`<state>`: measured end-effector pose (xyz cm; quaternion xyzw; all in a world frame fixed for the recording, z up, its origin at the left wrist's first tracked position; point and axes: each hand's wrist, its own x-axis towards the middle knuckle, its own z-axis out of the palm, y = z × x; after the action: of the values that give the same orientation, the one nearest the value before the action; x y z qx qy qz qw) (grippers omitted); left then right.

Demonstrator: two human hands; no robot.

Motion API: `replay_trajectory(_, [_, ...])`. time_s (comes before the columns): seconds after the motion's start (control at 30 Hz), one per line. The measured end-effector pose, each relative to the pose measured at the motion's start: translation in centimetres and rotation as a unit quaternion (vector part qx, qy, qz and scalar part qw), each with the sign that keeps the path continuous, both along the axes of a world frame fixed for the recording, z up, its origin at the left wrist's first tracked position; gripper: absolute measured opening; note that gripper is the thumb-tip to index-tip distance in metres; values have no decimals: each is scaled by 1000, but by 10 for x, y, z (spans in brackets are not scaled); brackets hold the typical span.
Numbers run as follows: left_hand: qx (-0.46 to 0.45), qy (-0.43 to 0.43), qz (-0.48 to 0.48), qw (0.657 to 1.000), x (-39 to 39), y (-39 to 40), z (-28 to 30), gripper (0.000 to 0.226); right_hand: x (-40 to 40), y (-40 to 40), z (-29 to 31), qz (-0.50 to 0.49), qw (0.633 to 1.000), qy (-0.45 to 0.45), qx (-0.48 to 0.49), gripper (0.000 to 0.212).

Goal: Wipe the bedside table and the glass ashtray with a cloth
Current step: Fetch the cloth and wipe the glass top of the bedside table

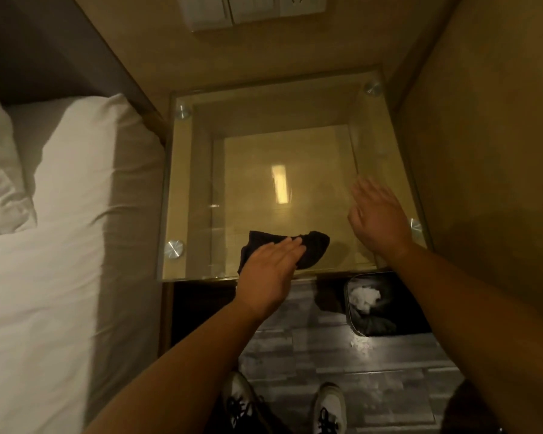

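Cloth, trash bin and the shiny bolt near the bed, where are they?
black cloth (pixel 314 245), head view, on its bare right end beyond the fingers.
trash bin (pixel 351 321), head view, on its left rim.
metal bolt (pixel 174 248), head view, on its round cap, near left corner.

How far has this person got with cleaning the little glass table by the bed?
Done: nothing can be confirmed; the glass tabletop shows no clear wiped area. In hand: the left hand lies flat on a dark cloth near the front edge, apparently wiping, while the right hand is open over the right side. Left: the rest of the top, and the ashtray, which isn't in view.
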<state>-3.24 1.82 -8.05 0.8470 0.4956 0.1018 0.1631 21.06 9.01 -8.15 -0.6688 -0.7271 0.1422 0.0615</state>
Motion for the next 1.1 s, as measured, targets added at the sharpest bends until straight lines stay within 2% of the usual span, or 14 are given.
replay_trajectory(0.2, [-28,-61,-12,998,-4,-15,21,35,35,-11,4,-28,997,-55,-36,68])
replay_trajectory(0.27, [-100,-124,25,987,-6,-14,34,32,44,-15,3,-21,995,-84,-53,71])
replay_trajectory(0.33, [-211,-216,97,948,-5,-6,44,30,45,-17,2,-12,993,-104,-61,75])
replay_trajectory(0.4, [-284,-313,171,890,0,13,51,27,43,-16,1,-13,992,-113,-61,74])
replay_trajectory(0.47, [-309,-379,232,841,11,41,61,26,43,-16,0,-16,992,-110,-53,72])
replay_trajectory(0.53, [-298,-416,265,817,26,79,73,25,42,-17,0,-16,993,-103,-46,68])
replay_trajectory(0.67, [-168,-356,264,881,56,190,75,27,41,-17,3,-16,992,-111,-56,65])
replay_trajectory(0.83, [-39,-202,140,969,106,329,58,35,41,-13,1,-15,992,-115,-52,63])
replay_trajectory(0.97, [-32,-55,46,997,130,389,17,41,44,-12,-7,-13,993,-108,-52,62])
replay_trajectory(1.1, [55,-1,0,998,138,397,-10,43,47,-12,-10,-16,994,-98,-45,63])
